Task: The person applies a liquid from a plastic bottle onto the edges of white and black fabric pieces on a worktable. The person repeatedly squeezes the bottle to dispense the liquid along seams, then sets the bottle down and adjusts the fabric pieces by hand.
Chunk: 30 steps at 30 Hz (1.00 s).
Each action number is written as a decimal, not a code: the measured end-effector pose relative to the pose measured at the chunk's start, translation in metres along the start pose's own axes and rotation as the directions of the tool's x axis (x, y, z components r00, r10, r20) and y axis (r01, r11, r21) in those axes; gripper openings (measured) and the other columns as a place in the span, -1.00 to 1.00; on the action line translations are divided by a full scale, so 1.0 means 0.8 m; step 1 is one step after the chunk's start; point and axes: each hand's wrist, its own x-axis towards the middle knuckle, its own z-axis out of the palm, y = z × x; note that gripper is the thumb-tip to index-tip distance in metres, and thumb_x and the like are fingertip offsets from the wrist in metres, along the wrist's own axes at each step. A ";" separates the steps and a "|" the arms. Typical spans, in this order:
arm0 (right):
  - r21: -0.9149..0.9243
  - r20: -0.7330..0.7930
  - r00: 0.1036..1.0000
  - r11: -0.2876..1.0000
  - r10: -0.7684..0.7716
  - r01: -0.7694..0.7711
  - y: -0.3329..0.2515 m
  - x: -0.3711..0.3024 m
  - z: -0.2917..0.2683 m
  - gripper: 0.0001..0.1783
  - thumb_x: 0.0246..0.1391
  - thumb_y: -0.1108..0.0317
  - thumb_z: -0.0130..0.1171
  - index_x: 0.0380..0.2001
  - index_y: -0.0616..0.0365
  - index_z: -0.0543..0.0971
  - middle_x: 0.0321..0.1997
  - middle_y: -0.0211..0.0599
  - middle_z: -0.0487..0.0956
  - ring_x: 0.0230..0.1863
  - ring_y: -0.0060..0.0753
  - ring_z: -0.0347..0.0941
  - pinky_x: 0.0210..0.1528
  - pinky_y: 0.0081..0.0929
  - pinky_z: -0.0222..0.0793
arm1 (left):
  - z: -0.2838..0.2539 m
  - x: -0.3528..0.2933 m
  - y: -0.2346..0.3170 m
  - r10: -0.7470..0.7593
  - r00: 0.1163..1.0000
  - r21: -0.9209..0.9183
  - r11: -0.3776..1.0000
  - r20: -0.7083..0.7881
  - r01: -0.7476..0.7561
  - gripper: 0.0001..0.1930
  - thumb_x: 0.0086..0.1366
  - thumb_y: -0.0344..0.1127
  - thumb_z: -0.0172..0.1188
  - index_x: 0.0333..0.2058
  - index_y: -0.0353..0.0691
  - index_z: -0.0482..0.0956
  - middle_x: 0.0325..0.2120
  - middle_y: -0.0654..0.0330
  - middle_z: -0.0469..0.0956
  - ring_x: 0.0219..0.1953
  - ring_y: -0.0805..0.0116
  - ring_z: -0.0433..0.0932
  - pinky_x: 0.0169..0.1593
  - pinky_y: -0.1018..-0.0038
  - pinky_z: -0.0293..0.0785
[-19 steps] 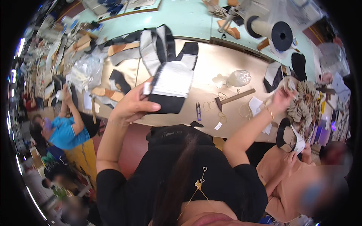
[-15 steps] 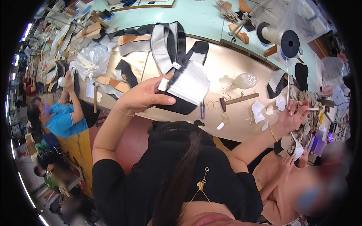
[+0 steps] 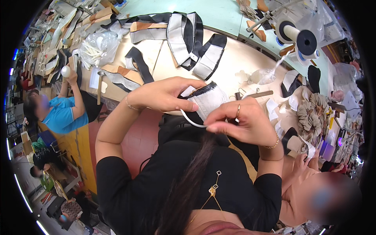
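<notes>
My left hand (image 3: pixel 164 94) is closed on a curved white-and-black fabric piece (image 3: pixel 213 100), thumb on its near face. The piece has a dark frayed edge at the top. Close on its right, my right hand (image 3: pixel 246 121) pinches a narrow white tape (image 3: pixel 191 123) between thumb and fingertips. The tape bows from under my left thumb to the right fingertips, along the lower side of the piece. A blurred white length hangs below the large spool (image 3: pixel 306 42) at the upper right. My right fingers hide part of the fabric piece.
More black-and-grey fabric strips (image 3: pixel 180 39) lie across the table (image 3: pixel 156 51). A hammer (image 3: pixel 261 94) lies beyond my right hand, partly hidden. Fabric rosettes (image 3: pixel 311 117) are piled at right. Co-workers sit on the left (image 3: pixel 62 111) and lower right (image 3: pixel 297 192).
My right hand has come left from below the spool to the fabric piece, bringing the white tape. My left hand has turned the piece and shifted slightly right.
</notes>
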 end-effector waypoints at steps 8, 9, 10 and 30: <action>0.209 0.053 0.940 0.917 0.336 -0.339 0.014 0.015 -0.007 -0.89 -0.10 0.44 0.29 -0.52 0.25 0.59 -0.55 -0.49 0.53 -0.55 -0.80 0.32 -0.54 -0.80 0.17 | -0.006 -0.008 0.010 0.003 0.996 0.137 0.990 0.092 -0.016 -0.48 0.08 -0.33 0.21 0.02 -0.42 0.34 -0.14 0.00 0.49 -0.14 0.38 0.44 -0.01 0.51 0.32; 0.229 0.044 0.933 0.905 0.358 -0.359 0.017 0.013 -0.007 -0.89 -0.10 0.44 0.29 -0.51 0.26 0.58 -0.54 -0.49 0.53 -0.53 -0.81 0.32 -0.53 -0.80 0.18 | -0.004 -0.005 0.012 0.129 0.990 0.204 0.969 0.063 -0.140 -0.46 0.08 -0.28 0.22 0.02 -0.43 0.34 -0.17 0.00 0.50 -0.19 0.40 0.46 -0.09 0.51 0.37; 0.243 -0.010 0.929 0.902 0.371 -0.357 0.019 0.012 -0.006 -0.89 -0.09 0.44 0.28 -0.50 0.27 0.58 -0.54 -0.50 0.53 -0.53 -0.81 0.32 -0.52 -0.81 0.19 | -0.005 -0.005 0.014 0.085 0.993 0.195 0.976 0.081 -0.100 -0.46 0.09 -0.28 0.23 0.02 -0.43 0.34 -0.18 0.01 0.51 -0.21 0.41 0.47 -0.11 0.51 0.38; 0.335 -0.148 0.947 0.916 0.284 -0.222 0.026 0.000 -0.004 -0.83 -0.07 0.38 0.28 -0.45 0.28 0.59 -0.61 -0.60 0.46 -0.57 -0.86 0.19 -0.56 -0.82 0.11 | 0.002 0.007 0.010 0.090 0.987 0.102 0.989 0.136 -0.105 -0.47 0.05 -0.35 0.28 -0.01 -0.41 0.36 -0.19 0.14 0.50 -0.17 0.52 0.41 -0.08 0.56 0.35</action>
